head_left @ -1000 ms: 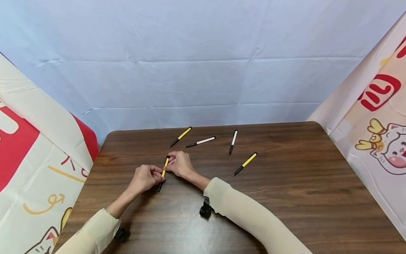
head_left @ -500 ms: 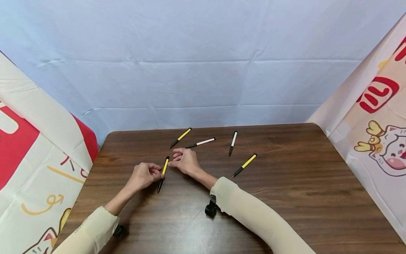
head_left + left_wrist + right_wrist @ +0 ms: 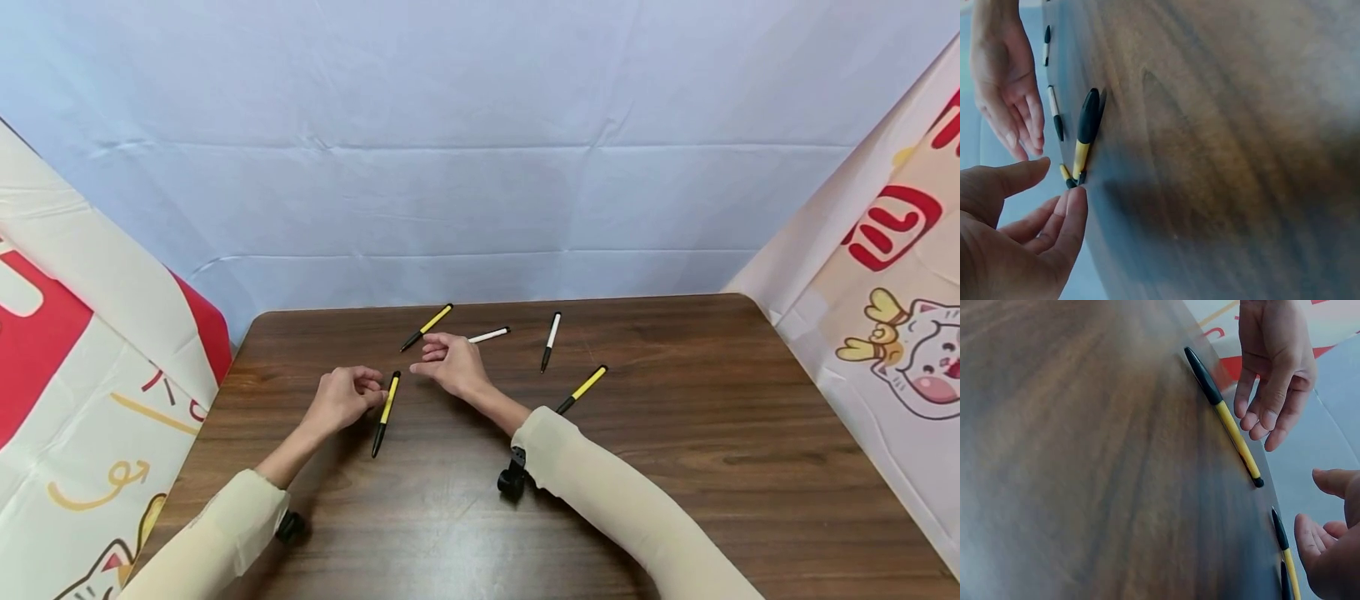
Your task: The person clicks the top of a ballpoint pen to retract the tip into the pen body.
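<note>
A yellow pen with a black grip (image 3: 387,410) lies slanted on the table between the hands. Just left of it is my left hand (image 3: 343,402), fingertips close beside its yellow barrel; in the left wrist view that hand (image 3: 1035,231) has thumb and fingers spread apart with nothing between them. My right hand (image 3: 456,367) hovers farther back, holding nothing, and covers the black half of a white pen (image 3: 491,335). Its fingertips come close to another yellow pen (image 3: 429,325) at the back. The right wrist view shows thumb and fingers of the right hand (image 3: 1335,540) parted.
Another white pen (image 3: 551,340) lies right of the right hand. A further yellow pen (image 3: 588,383) is partly hidden by the right sleeve (image 3: 592,475). The brown wooden table (image 3: 712,458) ends at a pale cloth backdrop (image 3: 480,167), with printed cloths at both sides.
Both hands have let go of the nearest yellow pen, which stays on the table. The right hand has moved back and right toward the other pens; the left has drawn slightly back from the pen.
</note>
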`<state>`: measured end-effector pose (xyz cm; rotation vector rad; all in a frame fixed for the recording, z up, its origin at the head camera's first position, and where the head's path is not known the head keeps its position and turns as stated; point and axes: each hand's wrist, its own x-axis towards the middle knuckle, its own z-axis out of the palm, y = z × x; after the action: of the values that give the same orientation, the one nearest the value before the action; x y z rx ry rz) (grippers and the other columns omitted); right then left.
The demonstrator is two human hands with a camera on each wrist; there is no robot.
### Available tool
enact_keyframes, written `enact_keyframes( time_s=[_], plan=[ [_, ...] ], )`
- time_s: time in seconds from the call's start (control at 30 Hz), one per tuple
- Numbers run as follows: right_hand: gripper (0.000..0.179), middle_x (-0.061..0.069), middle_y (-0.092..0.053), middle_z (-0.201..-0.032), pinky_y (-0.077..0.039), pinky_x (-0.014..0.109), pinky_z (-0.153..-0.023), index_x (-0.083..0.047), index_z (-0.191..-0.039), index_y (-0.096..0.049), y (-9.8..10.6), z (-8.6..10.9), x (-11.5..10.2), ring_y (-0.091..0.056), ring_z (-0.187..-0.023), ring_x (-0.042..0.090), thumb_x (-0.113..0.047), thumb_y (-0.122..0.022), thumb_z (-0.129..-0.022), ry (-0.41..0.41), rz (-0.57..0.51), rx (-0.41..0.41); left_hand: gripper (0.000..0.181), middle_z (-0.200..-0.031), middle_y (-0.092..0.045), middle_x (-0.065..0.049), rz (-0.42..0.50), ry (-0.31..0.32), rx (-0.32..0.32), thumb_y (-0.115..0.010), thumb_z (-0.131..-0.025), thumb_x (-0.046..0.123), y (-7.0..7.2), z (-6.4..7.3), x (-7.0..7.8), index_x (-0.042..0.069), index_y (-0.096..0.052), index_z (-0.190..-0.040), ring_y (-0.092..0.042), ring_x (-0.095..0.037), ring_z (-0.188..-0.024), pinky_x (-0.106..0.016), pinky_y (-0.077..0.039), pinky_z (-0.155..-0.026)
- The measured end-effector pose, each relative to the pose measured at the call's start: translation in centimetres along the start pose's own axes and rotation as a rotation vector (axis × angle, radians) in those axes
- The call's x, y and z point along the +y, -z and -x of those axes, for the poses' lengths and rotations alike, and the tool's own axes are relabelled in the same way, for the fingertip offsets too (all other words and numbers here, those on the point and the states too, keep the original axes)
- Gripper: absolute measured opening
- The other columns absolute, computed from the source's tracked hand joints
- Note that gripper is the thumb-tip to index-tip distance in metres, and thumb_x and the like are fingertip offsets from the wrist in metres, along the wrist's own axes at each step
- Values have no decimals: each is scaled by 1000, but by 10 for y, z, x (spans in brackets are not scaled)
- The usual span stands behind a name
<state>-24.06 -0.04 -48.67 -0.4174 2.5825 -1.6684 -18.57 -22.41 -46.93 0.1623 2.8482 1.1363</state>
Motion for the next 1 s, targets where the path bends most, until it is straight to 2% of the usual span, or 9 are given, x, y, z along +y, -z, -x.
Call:
enact_keyframes(
  time_s=[0.23, 0.5, 0.8, 1.0],
  plan=[
    [60, 18, -75, -124, -63, 33, -91, 3, -137, -67, 10, -8, 1, -76, -108, 27, -16, -91, -86, 15, -18, 13, 29, -101, -79, -17, 27, -41, 47, -78, -95, 8, 1, -14, 5, -7, -73, -119, -78, -30, -92, -42, -64, -81],
    [66, 22, -72, -131, -60, 36, -99, 5, -141, -63, 19, -17, 9, -73, -117, 33, -16, -91, -86, 22, -24, 24, 31, -104, -79, -16, 23, -86, 96, -79, -95, 7, -1, -31, 8, -7, -73, -122, -78, -29, -93, -44, -64, -83],
    [74, 19, -65, -144, -55, 41, -108, 2, -149, -57, 29, -28, 13, -66, -129, 33, -23, -90, -88, -4, 0, 17, 35, -110, -77, -22, 56, -134, 105, -81, -94, 6, -4, -48, 10, -8, -72, -125, -77, -35, -99, -49, -63, -88],
    [78, 20, -61, -149, -54, 41, -110, 1, -152, -54, 32, -35, 16, -61, -134, 37, -28, -89, -89, -8, 22, 2, 37, -117, -76, -21, 71, -112, 88, -80, -95, 7, -4, -57, 11, -7, -70, -128, -75, -34, -104, -48, -62, -91]
  ],
)
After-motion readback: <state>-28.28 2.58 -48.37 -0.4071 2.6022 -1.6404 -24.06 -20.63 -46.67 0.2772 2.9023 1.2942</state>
